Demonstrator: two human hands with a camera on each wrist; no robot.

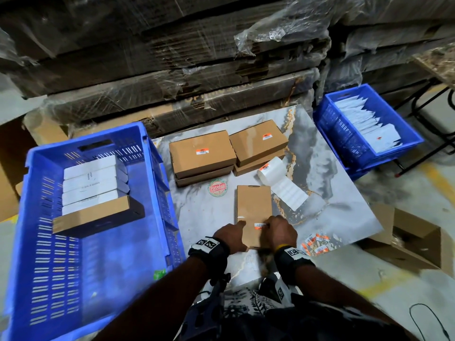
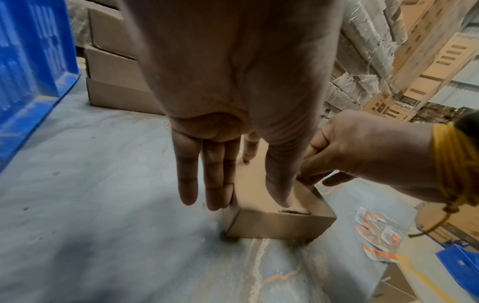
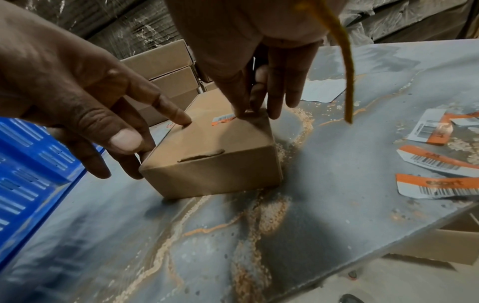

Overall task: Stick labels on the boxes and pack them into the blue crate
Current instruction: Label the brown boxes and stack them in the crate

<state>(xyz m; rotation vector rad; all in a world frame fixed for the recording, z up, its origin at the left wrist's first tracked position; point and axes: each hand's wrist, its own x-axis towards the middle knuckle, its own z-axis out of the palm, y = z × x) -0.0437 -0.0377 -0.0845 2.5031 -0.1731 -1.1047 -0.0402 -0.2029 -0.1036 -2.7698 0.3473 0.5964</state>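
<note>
left hand (image 1: pixel 230 235): fingers straight | right hand (image 1: pixel 282 233): thumb pressing down

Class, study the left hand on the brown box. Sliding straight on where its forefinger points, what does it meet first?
Probably the label and the right hand pressing it: the forefinger of the left hand points across the box lid towards them. The angle is unclear; it might pass beyond.

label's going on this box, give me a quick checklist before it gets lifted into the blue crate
1. Orange-and-white label on top of the brown cardboard box: ok.
2. Label pressed fully flat: cannot tell, the right hand covers part.
3. Box tucked shut: ok.
4. Grip for lifting: not ok, the left hand only steadies it with straight fingers.
5. Free floor in the blue plastic crate: ok.
</note>
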